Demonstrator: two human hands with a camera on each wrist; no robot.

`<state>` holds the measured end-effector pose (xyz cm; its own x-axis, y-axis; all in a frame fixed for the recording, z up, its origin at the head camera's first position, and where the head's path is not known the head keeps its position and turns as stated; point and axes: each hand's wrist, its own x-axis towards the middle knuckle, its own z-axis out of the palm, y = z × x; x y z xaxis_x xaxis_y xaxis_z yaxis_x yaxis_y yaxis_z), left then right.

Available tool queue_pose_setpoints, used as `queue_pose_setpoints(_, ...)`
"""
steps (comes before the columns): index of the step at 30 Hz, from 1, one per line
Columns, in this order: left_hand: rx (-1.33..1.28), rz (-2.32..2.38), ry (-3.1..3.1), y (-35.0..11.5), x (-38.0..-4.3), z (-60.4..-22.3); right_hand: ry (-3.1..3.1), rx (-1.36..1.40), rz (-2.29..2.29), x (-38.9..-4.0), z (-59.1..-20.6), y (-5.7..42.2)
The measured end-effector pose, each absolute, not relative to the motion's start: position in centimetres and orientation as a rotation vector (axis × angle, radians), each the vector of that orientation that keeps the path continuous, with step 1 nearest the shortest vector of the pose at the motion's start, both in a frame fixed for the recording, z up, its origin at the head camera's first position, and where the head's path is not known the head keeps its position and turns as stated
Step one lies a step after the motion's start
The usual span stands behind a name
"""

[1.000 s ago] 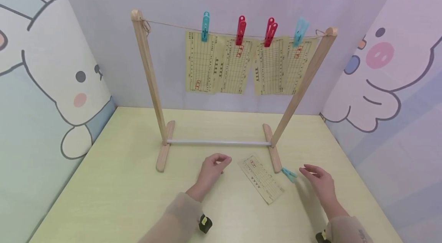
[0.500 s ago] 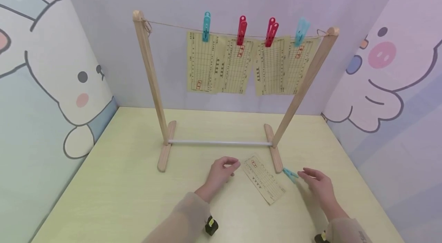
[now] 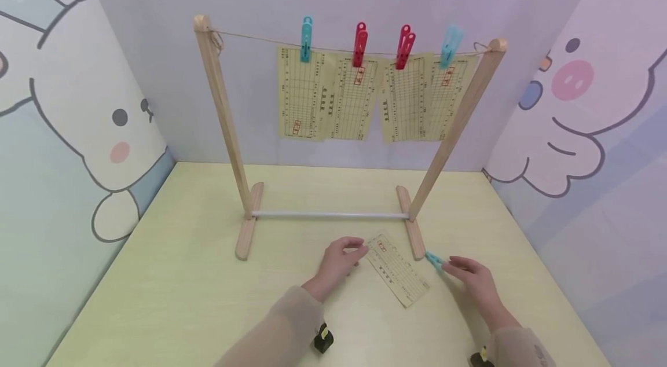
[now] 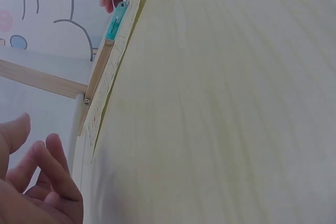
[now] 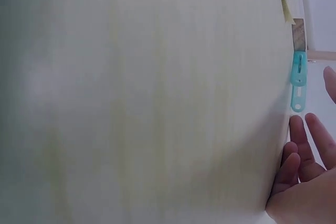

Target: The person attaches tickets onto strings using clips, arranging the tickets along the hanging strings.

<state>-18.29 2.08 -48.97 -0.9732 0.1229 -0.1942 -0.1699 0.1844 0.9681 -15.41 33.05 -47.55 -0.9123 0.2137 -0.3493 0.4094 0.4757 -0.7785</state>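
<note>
A printed yellowish paper slip (image 3: 398, 271) lies on the table, angled, in front of the rack's right foot. At its upper left corner is my left hand (image 3: 337, 265), thumb and fingers apart and loosely bent; in the left wrist view nothing is between them. A light-blue clothespin (image 3: 433, 260) lies beside the end of the right foot. My right hand (image 3: 475, 285) is right by the clothespin's near end. In the right wrist view its thumb stands apart from the fingers, with the clothespin (image 5: 298, 82) just beyond the fingertips and a small gap between.
Behind stands a wooden rack (image 3: 221, 106) with a string across its top. Several printed slips (image 3: 300, 98) hang there, held by blue clothespins (image 3: 306, 40) and red clothespins (image 3: 360, 46). A white rod (image 3: 330, 215) joins the feet. Cartoon-printed walls (image 3: 120, 54) enclose the table.
My left hand has moved right, up to the slip's corner. My right hand has shifted slightly left, closer to the clothespin. The slip and clothespin have not visibly moved.
</note>
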Motion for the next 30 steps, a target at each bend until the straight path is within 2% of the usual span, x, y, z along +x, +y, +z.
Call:
queue_pose_setpoints(17, 0.026, 1.678, 2.471, 4.5, -19.5, -49.5, 2.524, 0.444, -1.346, -15.4, -48.5, 33.7)
queue_pose_setpoints(30, 0.031, 1.461, 2.594, 5.0, -19.5, -50.0, 2.59, 0.525, -1.249, -16.0, -48.4, 33.0)
